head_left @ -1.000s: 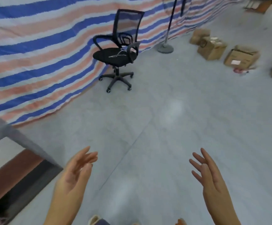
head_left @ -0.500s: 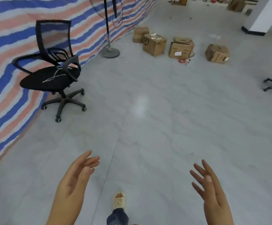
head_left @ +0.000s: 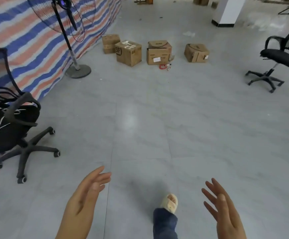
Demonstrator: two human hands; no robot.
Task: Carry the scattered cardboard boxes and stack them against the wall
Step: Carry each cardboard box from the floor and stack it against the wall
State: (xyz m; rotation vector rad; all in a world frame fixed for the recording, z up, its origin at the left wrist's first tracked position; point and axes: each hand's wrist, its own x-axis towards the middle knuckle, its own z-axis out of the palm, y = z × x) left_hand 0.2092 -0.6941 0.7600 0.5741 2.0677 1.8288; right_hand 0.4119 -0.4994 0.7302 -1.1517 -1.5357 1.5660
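Note:
Several cardboard boxes stand on the grey floor far ahead. One box (head_left: pixel 110 43) sits against the striped tarp wall (head_left: pixel 28 42). A box marked SF (head_left: pixel 128 53) is just in front of it. A box with a white label (head_left: pixel 159 52) and a dented box (head_left: pixel 196 53) lie further right. My left hand (head_left: pixel 87 200) and my right hand (head_left: pixel 221 207) are raised at the bottom of the view, palms facing each other, fingers apart, holding nothing. Both are far from the boxes.
A black office chair (head_left: pixel 11 121) stands at the left by the tarp, another chair (head_left: pixel 281 57) at the right. A standing fan (head_left: pixel 66 31) is near the wall. A white pillar (head_left: pixel 226 12) is at the back. Small red items (head_left: pixel 163 66) lie by the labelled box. My foot (head_left: pixel 169 202) steps forward.
The view has swung right and moved forward: the boxes now sit centred ahead and nearer, the left chair has slid to the frame's edge. Both hands stay open and empty.

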